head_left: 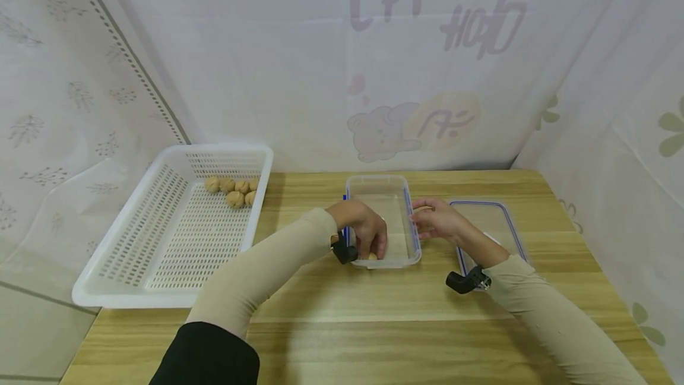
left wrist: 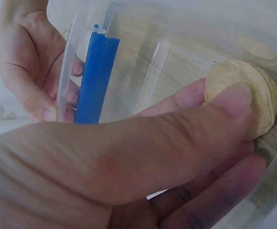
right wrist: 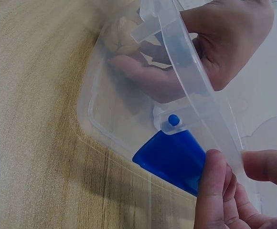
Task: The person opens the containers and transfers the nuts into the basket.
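Inside the clear plastic box (head_left: 396, 224), near its front left corner, my left hand (head_left: 366, 227) pinches a walnut (left wrist: 246, 100) between thumb and fingers. The walnut is low in the box, close to the wall, in the left wrist view. At the box's right side my right hand (head_left: 439, 218) holds the rim. In the right wrist view its thumb and fingers pinch the box wall beside a blue latch (right wrist: 172, 160), which hangs folded down. The walnut shows blurred through the box wall there.
To the left stands a white perforated basket (head_left: 173, 236) with several walnuts (head_left: 235, 199) at its far right. A clear lid (head_left: 491, 215) with a blue seal lies right of the box, partly under the right forearm. A printed curtain (head_left: 299, 76) hangs behind the wooden table (head_left: 342, 343).
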Available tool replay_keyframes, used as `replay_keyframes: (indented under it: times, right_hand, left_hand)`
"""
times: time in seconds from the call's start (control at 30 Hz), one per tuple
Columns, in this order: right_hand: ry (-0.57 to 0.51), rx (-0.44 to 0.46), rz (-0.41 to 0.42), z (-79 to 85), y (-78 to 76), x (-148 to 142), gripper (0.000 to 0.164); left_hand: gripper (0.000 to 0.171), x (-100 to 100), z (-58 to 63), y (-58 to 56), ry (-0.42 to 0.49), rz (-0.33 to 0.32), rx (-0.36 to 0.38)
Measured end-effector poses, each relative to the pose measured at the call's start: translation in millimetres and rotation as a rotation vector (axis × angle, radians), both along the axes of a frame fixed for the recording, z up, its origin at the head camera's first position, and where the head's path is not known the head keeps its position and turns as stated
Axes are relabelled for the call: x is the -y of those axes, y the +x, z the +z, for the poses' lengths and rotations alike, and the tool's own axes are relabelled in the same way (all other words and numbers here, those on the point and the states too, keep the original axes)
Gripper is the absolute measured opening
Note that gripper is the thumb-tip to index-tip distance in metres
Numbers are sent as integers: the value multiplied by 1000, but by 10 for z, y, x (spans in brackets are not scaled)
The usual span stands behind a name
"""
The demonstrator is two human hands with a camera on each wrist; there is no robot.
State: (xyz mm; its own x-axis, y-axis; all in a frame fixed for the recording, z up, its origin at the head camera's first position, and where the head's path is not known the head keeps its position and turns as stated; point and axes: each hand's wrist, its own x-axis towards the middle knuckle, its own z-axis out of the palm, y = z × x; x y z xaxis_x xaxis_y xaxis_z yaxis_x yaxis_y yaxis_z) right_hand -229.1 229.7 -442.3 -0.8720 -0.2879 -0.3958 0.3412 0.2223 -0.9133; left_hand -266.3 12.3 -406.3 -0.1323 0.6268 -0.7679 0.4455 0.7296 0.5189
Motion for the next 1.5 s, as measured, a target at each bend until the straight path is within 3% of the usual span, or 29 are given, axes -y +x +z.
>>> replay_keyframes:
  times: [0.33, 0.67, 0.9, 1.13, 1.5]
  right_hand:
    - [-2, 6, 2, 8, 21, 12, 43]
    - [-6, 8, 4, -5, 19, 4, 44]
    - [-5, 11, 3, -7, 17, 2, 44]
    - [-4, 14, -4, 20, 16, -1, 44]
    - [22, 2, 1, 28, 5, 3, 44]
  left_hand:
    - [29, 15, 3, 37, 9, 24, -1]
    - [26, 53, -21, 10, 95, 41, 3]
    - [22, 49, -56, -66, 234, -23, -198]
    - [25, 91, -33, -131, 308, 83, -199]
    - [32, 213, 3, -126, 454, 183, -228]
